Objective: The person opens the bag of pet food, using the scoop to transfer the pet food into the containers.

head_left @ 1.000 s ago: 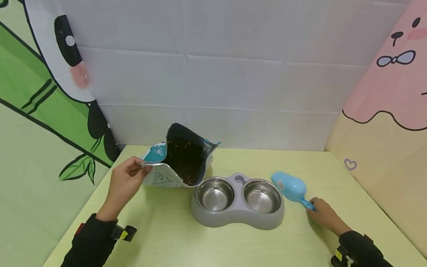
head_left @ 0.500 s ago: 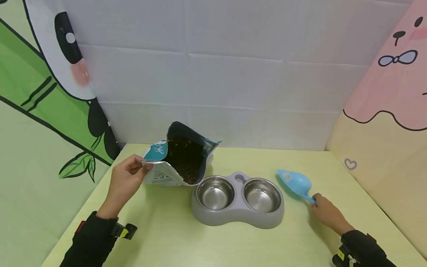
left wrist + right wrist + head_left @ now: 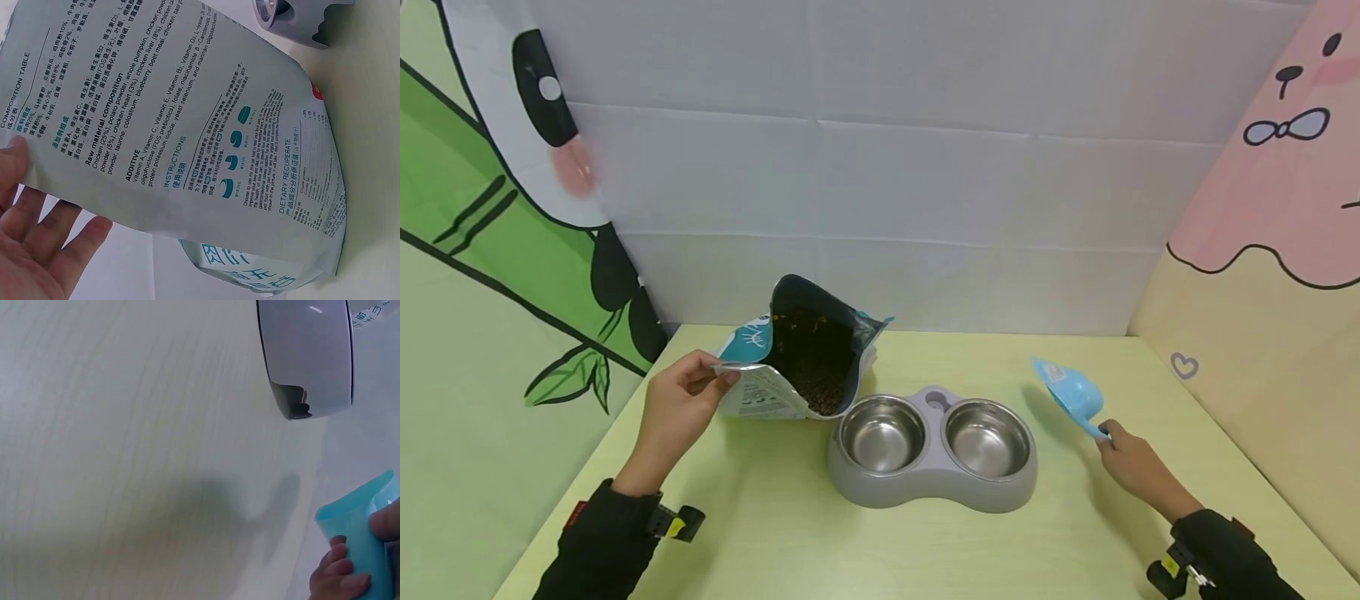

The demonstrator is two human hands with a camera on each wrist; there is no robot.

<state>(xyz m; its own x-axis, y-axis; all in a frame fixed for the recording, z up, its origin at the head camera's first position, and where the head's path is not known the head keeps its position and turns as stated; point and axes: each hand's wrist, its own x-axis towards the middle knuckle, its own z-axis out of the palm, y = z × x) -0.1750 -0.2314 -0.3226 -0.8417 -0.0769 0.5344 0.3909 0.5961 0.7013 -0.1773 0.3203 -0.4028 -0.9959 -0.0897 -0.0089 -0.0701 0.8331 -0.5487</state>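
At the table's left, my left hand [image 3: 683,408] pinches the near edge of an open pet food bag [image 3: 767,392], thumb on one side and fingers on the other. Brown kibble [image 3: 820,383] shows inside its wide, tilted mouth. The left wrist view shows the bag's printed side [image 3: 206,150] close up. On the right, my right hand [image 3: 1138,471] grips the handle of a blue scoop [image 3: 1077,393], held above the table with its shadow below. Between the hands stands a grey double pet bowl [image 3: 932,487] with two steel bowls; the bag's lower edge is beside its left end.
The pale yellow table [image 3: 925,558] carries all of this. A white sheet wall [image 3: 925,192] rises behind it, with printed cartoon panels at left and right [image 3: 1247,333].
My right hand has lifted the blue scoop off the table and turned it, moving slightly up and right. The left hand and the bag have stayed nearly still.
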